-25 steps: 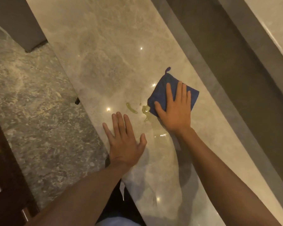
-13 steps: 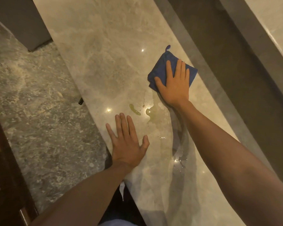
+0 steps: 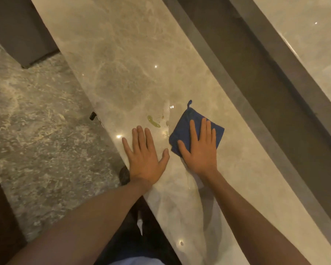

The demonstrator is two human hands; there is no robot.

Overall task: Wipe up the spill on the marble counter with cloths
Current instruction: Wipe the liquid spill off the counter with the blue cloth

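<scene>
A folded blue cloth (image 3: 183,124) lies flat on the beige marble counter (image 3: 122,64). My right hand (image 3: 201,150) presses down on the cloth with fingers spread, covering its near half. My left hand (image 3: 144,155) rests flat and empty on the counter near its front edge, just left of the cloth. A yellowish streak of spill (image 3: 153,121) sits on the marble beyond my left fingertips, with small wet drops (image 3: 167,123) between it and the cloth. A faint wet smear shows near my right wrist.
The counter runs diagonally from upper left to lower right. A dark recessed channel (image 3: 256,83) borders it on the right, with another marble surface (image 3: 304,44) beyond. Grey stone floor (image 3: 36,131) lies to the left, with a small dark object (image 3: 92,115) at the counter's edge.
My right hand has pulled the blue cloth back toward me over the wet patch, after pushing it away half a second ago. The puddle beside the streak is mostly gone. My left hand stays put.
</scene>
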